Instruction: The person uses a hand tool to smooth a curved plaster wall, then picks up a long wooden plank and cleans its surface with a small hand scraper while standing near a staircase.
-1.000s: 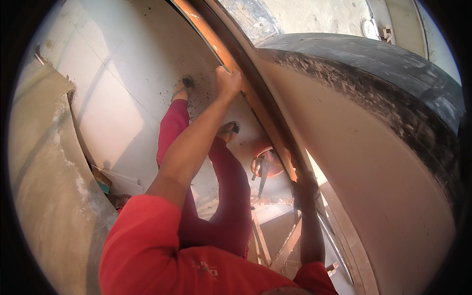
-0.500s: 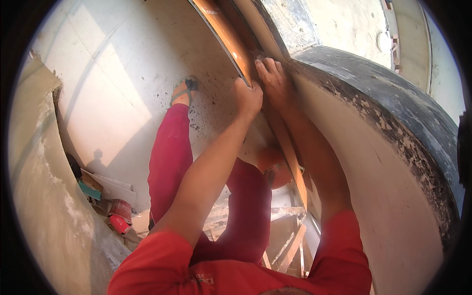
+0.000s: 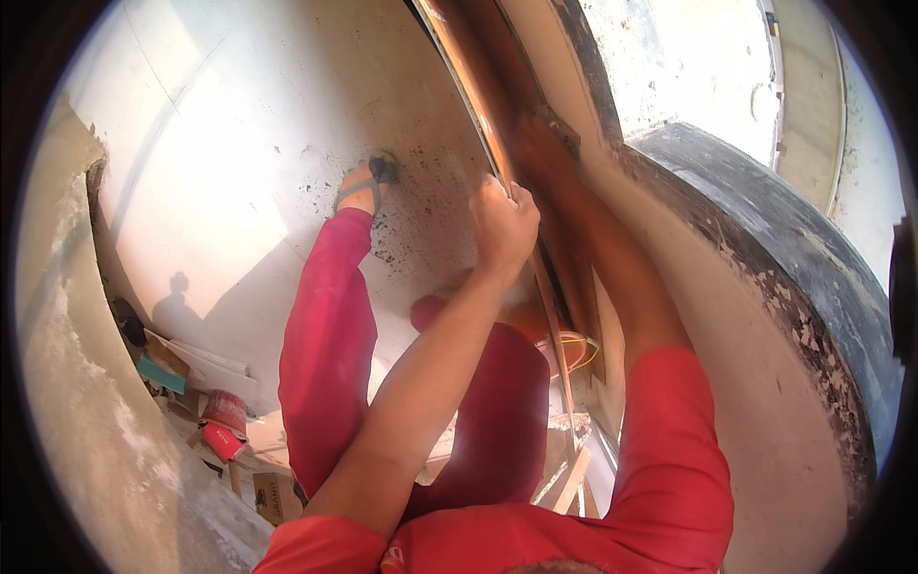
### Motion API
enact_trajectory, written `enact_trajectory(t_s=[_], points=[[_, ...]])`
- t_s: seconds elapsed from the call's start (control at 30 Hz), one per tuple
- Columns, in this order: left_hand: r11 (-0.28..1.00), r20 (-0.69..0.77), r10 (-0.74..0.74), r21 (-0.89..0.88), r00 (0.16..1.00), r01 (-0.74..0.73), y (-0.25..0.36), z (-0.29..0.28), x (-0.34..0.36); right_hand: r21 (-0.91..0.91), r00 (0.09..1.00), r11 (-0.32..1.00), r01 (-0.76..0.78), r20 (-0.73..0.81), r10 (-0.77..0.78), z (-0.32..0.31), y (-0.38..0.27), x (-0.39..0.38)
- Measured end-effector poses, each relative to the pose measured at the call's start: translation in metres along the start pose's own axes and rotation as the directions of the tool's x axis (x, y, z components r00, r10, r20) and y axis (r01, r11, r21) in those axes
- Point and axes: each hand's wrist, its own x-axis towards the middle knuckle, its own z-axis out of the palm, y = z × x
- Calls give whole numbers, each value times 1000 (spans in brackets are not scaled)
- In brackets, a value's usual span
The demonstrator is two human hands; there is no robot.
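My left hand (image 3: 507, 225) is closed around the near edge of a long, glossy orange-brown wooden panel (image 3: 453, 46), seen almost edge-on beside the wall. Behind that edge, in the shaded gap between panel and wall, reaches my right hand (image 3: 543, 143). Its fingers are dim, close to a small dark rough patch (image 3: 562, 132) on the wall side, and I cannot make out whether they grip anything. Lower down, the panel's bottom part runs past an orange rounded object (image 3: 523, 319), partly hidden by my leg.
A pale wall (image 3: 736, 335) with a chipped dark edge curves along the right. My sandalled foot (image 3: 361, 189) stands on the dusty light floor (image 3: 239, 124). At the lower left lie a red bucket (image 3: 227, 413), a teal item (image 3: 161, 373) and a cardboard box (image 3: 274, 497). Wooden strips (image 3: 572, 481) lie below me.
The panel has turned more edge-on, widening the gap on its wall side. My right hand has gone deeper into the shadow behind it. My left hand keeps its hold, and the view has shifted.
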Motion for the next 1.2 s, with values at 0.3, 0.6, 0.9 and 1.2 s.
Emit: enact_trajectory(t_s=[0.3,0.6,0.9,1.2], points=[[999,-41,42,30,998,-41,-6,6,13,235,875,954,-188,481,54,-3,-57,-165],[991,-71,63,122,995,-54,1,5,10,16,999,999,-33,-24,33,-37,23,-1],[991,-114,112,80,987,-103,-3,6,13,-20,998,1000,24,59,-23,-19,16,-22],[996,-46,40,76,998,-37,5,1,10,184,926,971,-151,371,74,1,-12,-55]])
